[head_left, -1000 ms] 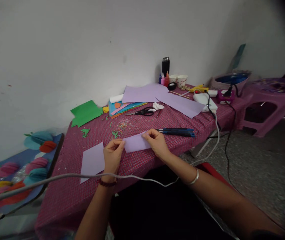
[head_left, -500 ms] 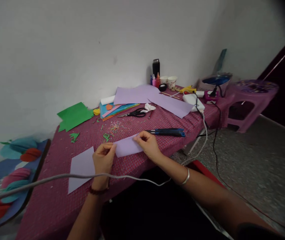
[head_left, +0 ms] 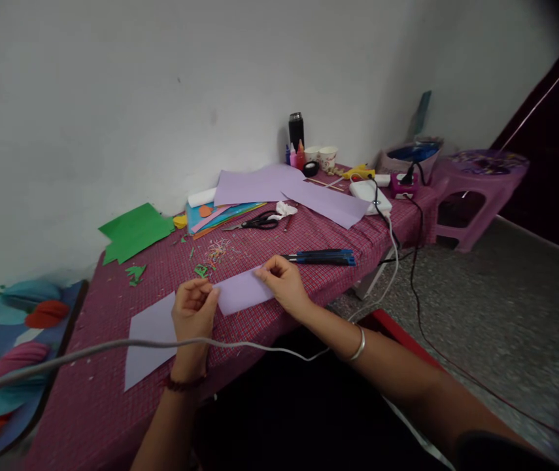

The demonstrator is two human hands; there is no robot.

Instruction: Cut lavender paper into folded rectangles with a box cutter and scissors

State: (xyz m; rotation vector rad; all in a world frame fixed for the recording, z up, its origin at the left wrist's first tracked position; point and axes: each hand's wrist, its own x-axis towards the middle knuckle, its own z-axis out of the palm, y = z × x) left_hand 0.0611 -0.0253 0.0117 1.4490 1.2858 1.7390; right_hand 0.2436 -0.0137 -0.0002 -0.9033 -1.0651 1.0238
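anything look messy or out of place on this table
Yes: small paper scraps lie scattered on the tablecloth beyond the purple strip that the left hand and right hand hold, and a white cable hangs across both forearms.

left hand (head_left: 191, 314): bare, dark red bead bracelet (head_left: 184, 383) at wrist | right hand (head_left: 284, 286): bare, silver bangle (head_left: 357, 345) on wrist | forearms: bare, dark sleeve edge near right elbow
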